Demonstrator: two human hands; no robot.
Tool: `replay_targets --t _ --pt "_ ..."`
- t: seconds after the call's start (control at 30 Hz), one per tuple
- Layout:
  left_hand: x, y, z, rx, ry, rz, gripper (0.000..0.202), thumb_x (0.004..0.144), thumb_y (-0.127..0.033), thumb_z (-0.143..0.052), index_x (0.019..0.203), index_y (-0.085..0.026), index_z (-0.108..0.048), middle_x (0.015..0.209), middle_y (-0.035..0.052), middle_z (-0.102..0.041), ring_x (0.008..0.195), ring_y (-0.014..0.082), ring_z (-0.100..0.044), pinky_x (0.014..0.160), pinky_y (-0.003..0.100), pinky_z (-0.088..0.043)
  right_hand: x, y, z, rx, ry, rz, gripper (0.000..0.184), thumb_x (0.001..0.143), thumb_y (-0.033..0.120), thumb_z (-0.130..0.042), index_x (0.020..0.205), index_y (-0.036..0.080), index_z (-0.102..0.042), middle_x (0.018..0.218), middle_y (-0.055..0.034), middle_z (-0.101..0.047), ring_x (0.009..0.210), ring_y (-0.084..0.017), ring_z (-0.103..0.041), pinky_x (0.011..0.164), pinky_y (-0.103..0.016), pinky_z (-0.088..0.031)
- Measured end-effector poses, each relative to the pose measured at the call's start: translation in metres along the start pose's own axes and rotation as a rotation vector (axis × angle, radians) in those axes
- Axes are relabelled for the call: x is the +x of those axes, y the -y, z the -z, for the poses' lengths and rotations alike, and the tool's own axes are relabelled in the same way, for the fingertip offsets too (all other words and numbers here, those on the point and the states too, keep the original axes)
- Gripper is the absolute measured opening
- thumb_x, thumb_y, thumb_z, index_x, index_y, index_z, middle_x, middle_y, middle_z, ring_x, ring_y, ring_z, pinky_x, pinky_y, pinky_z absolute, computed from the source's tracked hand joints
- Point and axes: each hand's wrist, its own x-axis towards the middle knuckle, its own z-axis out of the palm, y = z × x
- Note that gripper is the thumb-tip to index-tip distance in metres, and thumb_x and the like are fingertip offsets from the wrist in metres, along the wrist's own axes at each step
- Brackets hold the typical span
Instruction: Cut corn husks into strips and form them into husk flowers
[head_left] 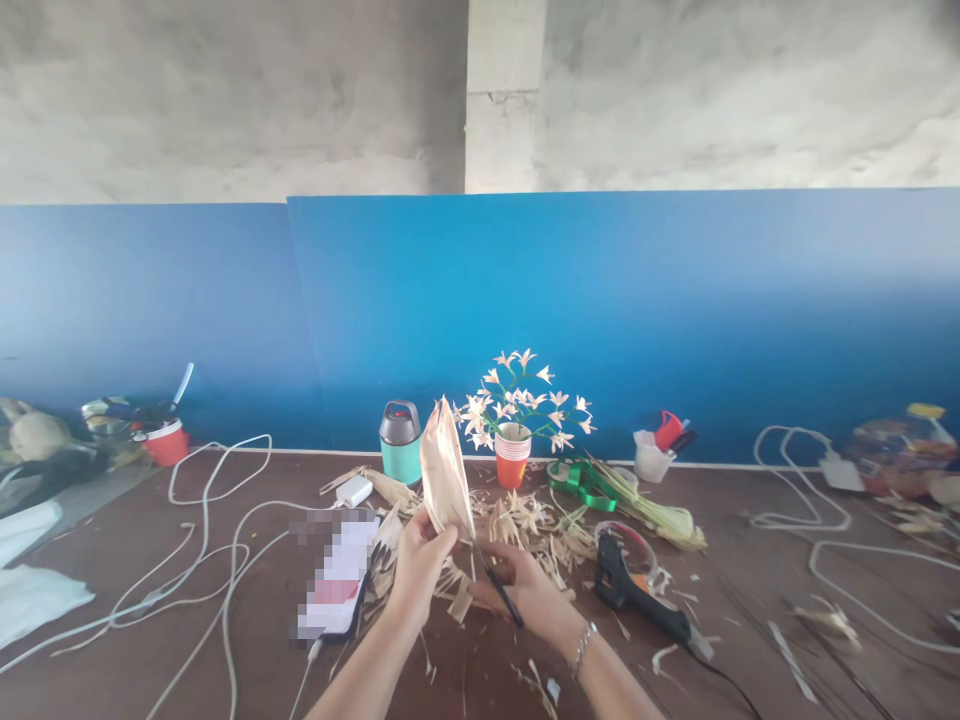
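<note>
My left hand (426, 558) pinches a broad, pale dried corn husk (444, 470) near its lower end and holds it upright with the tip pointing up. Close beside it, my right hand (529, 592), with a bracelet on the wrist, grips dark-handled scissors (504, 596). Their slim blades point up to the husk's lower right edge; whether the blades are apart I cannot tell. Behind the hands lie husk scraps (536, 525). Flowers made of husk (517, 400) on green stems stand in a stack of red paper cups (511, 465).
A phone (337, 575) with a charging cable lies left of my hands. A teal flask (400, 445) stands behind. To the right are a black glue gun (641, 595), green ribbon (581, 485) and a husk bundle (667, 522). White cables (217, 510) trail across the brown table.
</note>
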Motion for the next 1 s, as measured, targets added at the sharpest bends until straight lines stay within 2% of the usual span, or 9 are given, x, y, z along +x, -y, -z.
replay_targets --t 0.23,0.57,0.7,0.87,1.0 --pt "0.0004 0.0031 0.0007 0.021 0.008 0.005 0.021 0.059 -0.020 -0.063 0.078 -0.013 -0.066 0.061 0.0008 -0.065 0.057 0.0142 -0.059 0.056 0.023 -0.044 -0.0007 0.0029 -0.0013 -0.001 -0.002 0.000 0.068 0.051 0.038 -0.083 0.110 0.013 -0.060 0.055 0.0057 -0.056 0.044 -0.006 -0.041 0.043 -0.019 -0.033" --pt "0.0035 0.0078 0.0028 -0.049 0.041 0.034 0.027 0.058 -0.029 -0.070 0.080 -0.013 -0.066 0.066 0.0030 -0.067 0.059 0.0155 -0.062 0.061 0.026 -0.048 -0.0036 0.0091 -0.0036 -0.003 -0.039 -0.035 0.056 0.049 0.039 -0.083 0.096 0.014 -0.066 0.053 0.0065 -0.054 0.040 -0.004 -0.035 0.041 -0.019 -0.032" --pt "0.0023 0.0053 0.0024 -0.078 0.043 0.051 0.029 0.057 -0.029 -0.071 0.080 -0.012 -0.066 0.069 0.0037 -0.069 0.061 0.0160 -0.063 0.063 0.027 -0.049 -0.0029 0.0087 -0.0039 0.003 -0.035 -0.008 0.049 0.049 0.038 -0.083 0.089 0.013 -0.069 0.053 0.0058 -0.053 0.043 -0.005 -0.036 0.044 -0.020 -0.034" --pt "0.0007 0.0037 0.0018 -0.087 0.038 0.058 0.026 0.059 -0.028 -0.071 0.079 -0.012 -0.066 0.066 0.0026 -0.068 0.058 0.0138 -0.061 0.061 0.025 -0.048 0.0005 0.0036 -0.0028 -0.015 -0.060 0.017 0.046 0.050 0.037 -0.082 0.087 0.012 -0.070 0.057 0.0026 -0.058 0.045 -0.006 -0.039 0.043 -0.019 -0.031" --pt "0.0014 0.0052 0.0017 -0.105 0.030 0.053 0.026 0.058 -0.028 -0.073 0.077 -0.013 -0.066 0.067 0.0037 -0.069 0.058 0.0144 -0.061 0.061 0.026 -0.048 0.0027 0.0006 -0.0022 -0.019 -0.058 0.047 0.043 0.052 0.037 -0.082 0.085 0.012 -0.071 0.061 0.0002 -0.062 0.052 -0.009 -0.046 0.046 -0.019 -0.034"
